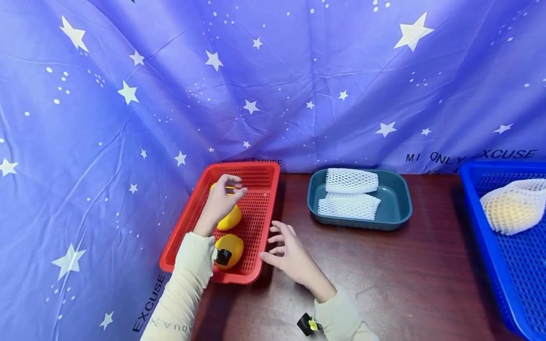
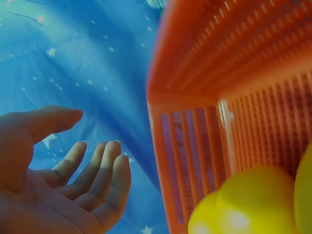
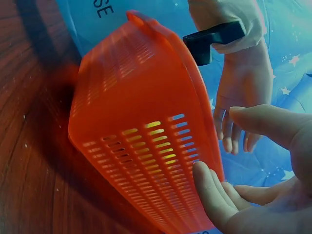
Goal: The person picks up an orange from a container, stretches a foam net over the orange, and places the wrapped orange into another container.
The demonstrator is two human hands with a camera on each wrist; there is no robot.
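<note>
In the head view, my left hand (image 1: 222,201) hovers over the left part of a red plastic basket (image 1: 254,165), fingers loosely bent and holding nothing. Yellow rounded fruits (image 1: 231,219) lie in the basket beneath it, partly covered by the hand and wrist; their kind is unclear. The left wrist view shows the same hand (image 2: 73,180) with thumb and fingers apart, beside more of the yellow fruit (image 2: 253,202). Just outside the basket's right wall is my right hand (image 1: 292,255), fingers spread and grasping nothing. Whether its fingertips (image 3: 204,171) touch the wall, I cannot tell.
A dark teal tray (image 1: 394,199) holds two white foam net sleeves (image 1: 351,181) at the middle back. Far right stands a blue basket (image 1: 482,255) with a pale yellow item in a foam net (image 1: 514,208). A starry blue curtain (image 1: 290,94) hangs behind the brown table (image 1: 409,270).
</note>
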